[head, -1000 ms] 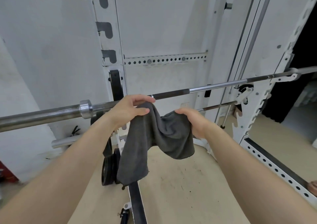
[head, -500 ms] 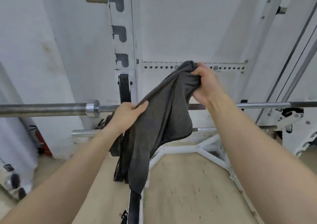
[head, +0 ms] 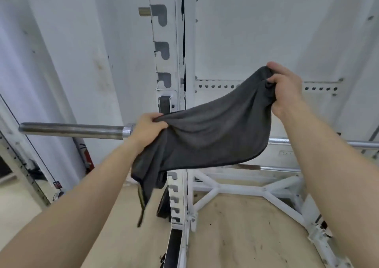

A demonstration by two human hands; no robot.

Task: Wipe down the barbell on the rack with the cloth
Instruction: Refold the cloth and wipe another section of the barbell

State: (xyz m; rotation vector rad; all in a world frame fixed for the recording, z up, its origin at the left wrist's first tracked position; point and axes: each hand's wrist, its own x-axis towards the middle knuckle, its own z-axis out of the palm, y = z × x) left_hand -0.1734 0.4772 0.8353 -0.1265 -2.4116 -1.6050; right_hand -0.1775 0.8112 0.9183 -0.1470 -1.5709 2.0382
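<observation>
A: White is nearly all I see. The wall (head: 266, 25) is white and the rack (head: 178, 95) in front of it is white too, with grey hook slots going up its post.

B: What is the floor (head: 235, 233) like?

A: It is tan, with small dark marks on it. The rack's white legs sit on it. A black weight plate (head: 164, 204) stands by the post, low down.

B: Where is the bar (head: 71, 130)?

A: It lies flat across the rack. Its thick metal end sticks out to the left. The middle part is hidden behind the cloth (head: 207, 136). It shows again on the far right.

B: And the cloth?

A: It is dark grey. It hangs in the air in front of the bar, spread between both hands. I cannot tell if it touches the bar.

B: What are the hands doing?

A: The left hand (head: 147, 127) pinches one end, low, near the bar's collar. The right hand (head: 285, 89) is squeezed tight on the other end, up higher. One corner dangles down by the left arm.
</observation>
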